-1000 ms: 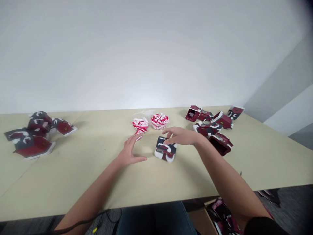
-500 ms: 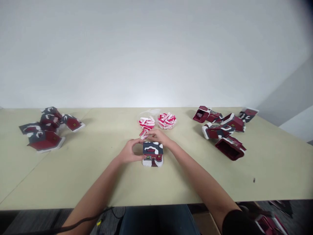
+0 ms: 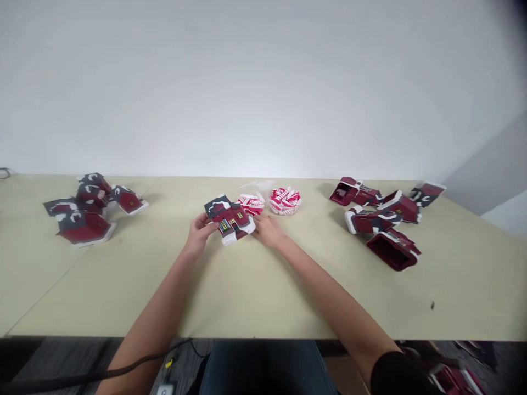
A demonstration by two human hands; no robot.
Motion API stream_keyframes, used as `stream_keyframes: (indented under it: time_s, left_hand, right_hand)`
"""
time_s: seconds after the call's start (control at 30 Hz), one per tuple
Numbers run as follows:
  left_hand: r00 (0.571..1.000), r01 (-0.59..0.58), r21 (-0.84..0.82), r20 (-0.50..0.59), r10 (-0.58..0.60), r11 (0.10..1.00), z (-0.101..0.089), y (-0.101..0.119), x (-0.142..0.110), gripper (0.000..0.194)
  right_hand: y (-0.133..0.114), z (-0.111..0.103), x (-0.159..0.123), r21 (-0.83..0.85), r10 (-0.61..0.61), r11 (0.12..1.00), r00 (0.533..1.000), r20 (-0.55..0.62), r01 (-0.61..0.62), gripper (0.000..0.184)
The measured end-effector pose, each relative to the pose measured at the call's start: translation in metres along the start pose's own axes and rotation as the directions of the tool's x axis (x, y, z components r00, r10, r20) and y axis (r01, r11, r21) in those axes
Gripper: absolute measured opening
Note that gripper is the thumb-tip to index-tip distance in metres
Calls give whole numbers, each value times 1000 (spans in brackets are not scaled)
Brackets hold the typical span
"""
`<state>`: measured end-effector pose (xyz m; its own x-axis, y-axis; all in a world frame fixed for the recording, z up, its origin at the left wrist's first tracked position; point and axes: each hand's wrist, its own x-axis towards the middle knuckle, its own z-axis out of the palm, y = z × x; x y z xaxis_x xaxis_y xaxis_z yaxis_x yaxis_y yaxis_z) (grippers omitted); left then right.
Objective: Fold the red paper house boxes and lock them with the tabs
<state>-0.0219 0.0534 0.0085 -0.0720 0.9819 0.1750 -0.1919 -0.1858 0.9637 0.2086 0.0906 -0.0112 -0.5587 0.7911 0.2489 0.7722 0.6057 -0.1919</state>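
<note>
A small model house (image 3: 233,220), dark red with a grey, snow-topped roof and a white snowy base, is tilted with its roof towards the left. My left hand (image 3: 200,233) is closed on its left side, thumb in front and fingers behind. At the base end, my right hand (image 3: 269,230) has its fingers closed against the snowy edge; some fingertips are hidden. Just behind the house lies a pile of red-and-white striped pieces (image 3: 252,203), partly covered by it. A second striped pile (image 3: 285,201) sits to its right in clear plastic.
Several similar houses (image 3: 84,227) are heaped on the left of the table (image 3: 164,307). More houses (image 3: 395,249) lie on their sides at the right, some showing hollow undersides. A small dark bit (image 3: 432,305) lies near the front right. A black cable (image 3: 135,365) crosses below the table edge.
The house was upright in front of me; now it is tipped over to the left and farther from me. Both hands have shifted with it, the right one now at its base.
</note>
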Motion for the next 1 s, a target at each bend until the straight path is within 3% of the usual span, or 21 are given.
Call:
stream_keyframes:
  time_s: [0.1,0.23,0.33,0.37,0.43,0.53,0.6,0.63,0.7,0.77,0.9,1.0]
  left_hand:
    - [991,25,-29,-129,-28,999,2,0,2,47]
    - [979,19,53,-205,-8,998,1,-4,5,44]
    - [971,4,126,-237,26,992,3,-9,4,44]
    - [969,1,165,-246,40,986,5,-10,2,43]
    - [966,12,268,-251,58,963,11,-11,-3,44]
    - [974,62,399,-224,32,915,21,-8,-12,46]
    - [978,91,430,-209,1,899,27,-5,-17,48]
    - [979,98,439,-204,-7,893,29,-4,-19,49]
    - [981,104,453,-196,-16,885,32,-3,-21,50]
    - [984,97,452,-176,-18,887,34,-3,-22,49]
    - [993,55,425,-119,-4,903,36,-4,-23,49]
    - [997,16,419,-76,17,908,36,-6,-24,47]
  right_hand:
    - [-5,-4,-1,38,33,999,999,5,-33,25]
    - [-1,-15,-14,108,150,984,986,-79,-141,18]
    - [5,-23,-23,361,299,910,926,-230,-204,19]
    - [5,-25,-26,510,369,838,890,-267,-194,19]
    - [0,-29,-31,784,473,609,849,-237,-121,23]
    - [-14,-32,-37,962,420,254,907,-21,-96,36]
    - [-23,-34,-40,985,338,116,938,85,-131,42]
    - [-27,-34,-41,986,313,92,944,104,-139,44]
    - [-30,-33,-43,983,293,120,951,96,-136,45]
    - [-30,-31,-45,970,309,211,950,47,-116,44]
    - [-29,-29,-51,851,327,523,931,-163,-34,32]
    - [-30,-28,-55,641,207,764,911,-356,77,17]
